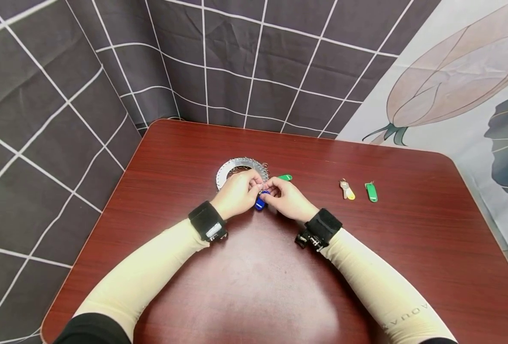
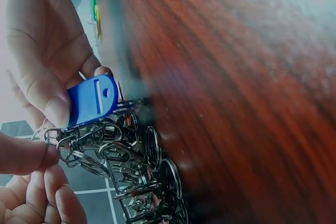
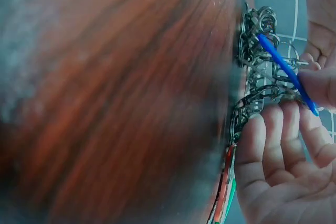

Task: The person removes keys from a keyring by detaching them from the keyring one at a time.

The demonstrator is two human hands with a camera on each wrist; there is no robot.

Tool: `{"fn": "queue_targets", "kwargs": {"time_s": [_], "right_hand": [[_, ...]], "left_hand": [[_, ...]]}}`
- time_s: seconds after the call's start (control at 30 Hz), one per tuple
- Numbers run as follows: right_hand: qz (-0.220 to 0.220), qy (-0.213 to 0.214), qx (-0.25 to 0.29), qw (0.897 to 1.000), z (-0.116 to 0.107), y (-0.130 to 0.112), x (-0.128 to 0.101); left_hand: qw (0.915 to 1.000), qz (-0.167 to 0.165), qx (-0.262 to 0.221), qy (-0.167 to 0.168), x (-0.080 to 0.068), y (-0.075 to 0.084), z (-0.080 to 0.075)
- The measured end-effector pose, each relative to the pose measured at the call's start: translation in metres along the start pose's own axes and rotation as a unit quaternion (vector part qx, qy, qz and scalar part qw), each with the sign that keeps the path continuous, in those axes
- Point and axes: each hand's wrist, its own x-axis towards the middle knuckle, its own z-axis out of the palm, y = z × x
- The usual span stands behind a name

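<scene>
Currently both hands work mid-table: right hand (image 1: 289,198) pinches blue key tag (image 2: 90,102), left hand (image 1: 238,193) pinches a clip on the metal ring organizer (image 1: 236,166). Tag apparently not yet hooked; 1 green tag (image 1: 285,177) beside, 2 tags (image 1: 359,190) well apart, seemingly left.

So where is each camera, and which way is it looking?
Head: sits on the person's head, looks down at the table; both sleeves, left hand and right hand show.
Left wrist: looks along the table at the blue tag and wire rings; fingers of both hands show.
Right wrist: looks along the table at the rings; fingers show.
All three share the blue tag.
</scene>
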Motion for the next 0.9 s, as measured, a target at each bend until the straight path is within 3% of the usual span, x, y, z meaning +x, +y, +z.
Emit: {"fn": "queue_targets", "kwargs": {"time_s": [0.17, 0.43, 0.9], "right_hand": [[-0.011, 0.009, -0.015, 1.0, -0.006, 0.0, -0.001], [-0.027, -0.006, 0.025, 0.999, -0.012, 0.002, 0.0], [0.024, -0.01, 0.031, 0.999, -0.01, 0.0, 0.002]], "left_hand": [[1.0, 0.001, 0.003, 0.002, 0.0, -0.003, 0.002], [0.9997, -0.012, -0.02, -0.004, 0.0, -0.005, 0.003], [0.9988, -0.012, -0.047, 0.005, 0.003, -0.007, -0.001]]}}
